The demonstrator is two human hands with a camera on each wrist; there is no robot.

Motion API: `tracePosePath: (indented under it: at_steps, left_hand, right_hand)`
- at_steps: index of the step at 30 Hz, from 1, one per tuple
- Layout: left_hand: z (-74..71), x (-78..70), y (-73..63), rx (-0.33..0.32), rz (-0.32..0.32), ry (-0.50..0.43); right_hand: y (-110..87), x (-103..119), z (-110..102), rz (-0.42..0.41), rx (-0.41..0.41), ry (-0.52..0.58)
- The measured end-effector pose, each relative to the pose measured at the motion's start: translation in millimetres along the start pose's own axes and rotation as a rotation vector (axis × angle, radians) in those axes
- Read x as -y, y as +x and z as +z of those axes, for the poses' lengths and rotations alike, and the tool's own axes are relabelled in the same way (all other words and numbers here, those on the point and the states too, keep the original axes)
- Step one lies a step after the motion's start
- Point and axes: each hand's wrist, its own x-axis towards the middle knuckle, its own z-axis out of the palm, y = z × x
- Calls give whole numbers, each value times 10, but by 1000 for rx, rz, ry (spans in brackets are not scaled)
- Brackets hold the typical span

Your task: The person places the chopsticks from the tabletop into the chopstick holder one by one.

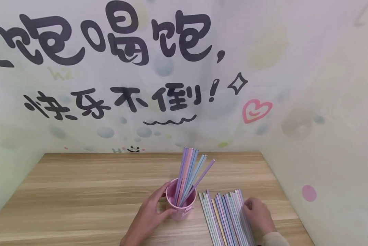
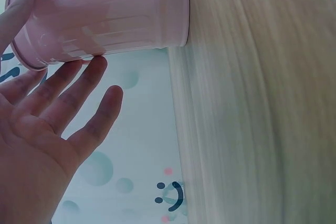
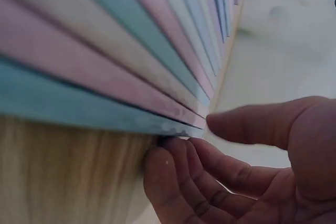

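My left hand [image 1: 150, 212] holds a small pink bucket [image 1: 180, 213], thumb on the near side and fingers along the far-left side. In the left wrist view, several fingertips touch the bucket's wall [image 2: 115, 14]. Thin lilac, pink and blue sticks [image 1: 187, 167] stand inside it, leaning toward the back right. Right of the bucket, a row of similar pastel sticks [image 1: 227, 215] lies side by side on the table. My right hand [image 1: 259, 215] is at the row's right edge. Its bent fingers touch the outermost blue stick [image 3: 94, 116], and its thumb is at the stick ends.
The wood-grain table [image 1: 88, 194] meets a white back wall [image 1: 79, 136] with large dark lettering. A pale side wall [image 1: 334, 153] borders the table on the right. The stick row runs to the bottom edge of the head view.
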Motion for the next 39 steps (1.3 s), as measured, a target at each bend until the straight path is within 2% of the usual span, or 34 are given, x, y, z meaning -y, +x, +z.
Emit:
tracePosePath:
  at_steps: [5, 14, 18, 23, 39]
  left_hand:
    - [0, 4, -1, 7, -1, 7]
    - [-8, -5, 3, 13, 0, 2]
    - [-8, -5, 2, 12, 3, 0]
    - [-2, -2, -3, 14, 4, -1]
    - [0, 1, -7, 12, 0, 6]
  right_hand:
    - [1, -27, 24, -15, -16, -39]
    - [7, -36, -4, 8, -39, -101]
    - [5, -49, -22, 19, -27, -84]
    - [-5, -54, -103, 63, -13, -12]
    - [-6, 422, -475, -113, -189, 133]
